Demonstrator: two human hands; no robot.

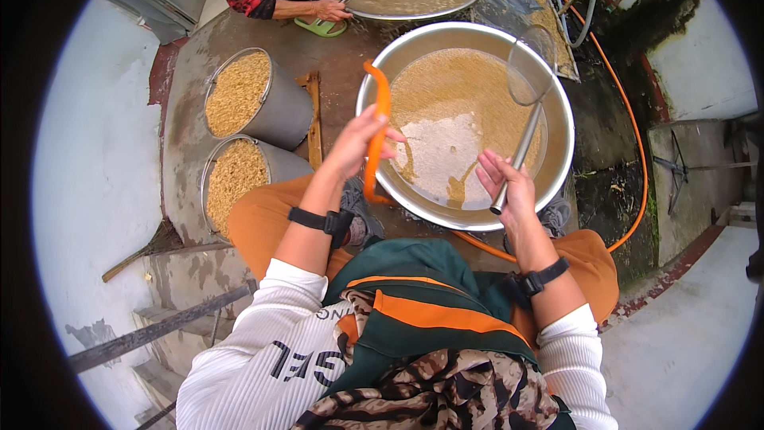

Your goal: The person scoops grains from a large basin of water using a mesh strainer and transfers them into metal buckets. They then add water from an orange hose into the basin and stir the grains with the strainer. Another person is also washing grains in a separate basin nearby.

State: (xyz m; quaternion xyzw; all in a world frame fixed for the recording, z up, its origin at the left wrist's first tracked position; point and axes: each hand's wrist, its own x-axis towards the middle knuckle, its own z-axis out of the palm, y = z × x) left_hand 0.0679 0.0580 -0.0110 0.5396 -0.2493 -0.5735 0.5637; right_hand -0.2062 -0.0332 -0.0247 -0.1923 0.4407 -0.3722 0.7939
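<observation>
My left hand grips a bent length of orange hose over the left rim of a large metal basin. Floating on the cloudy water in the basin is a layer of tan grain, with an open pale patch nearer me. My right hand is at the near right of the basin, holding a wire-mesh skimmer by its metal handle. Several of its fingers stretch out beside the handle. The skimmer's round mesh head points away from me, over the far right of the basin.
Two metal buckets of grain stand at the left, beside a wooden piece. Ahead, another person's hand holds a skimmer over a second basin. An orange hose curves along the right. A railing borders steps at the lower left.
</observation>
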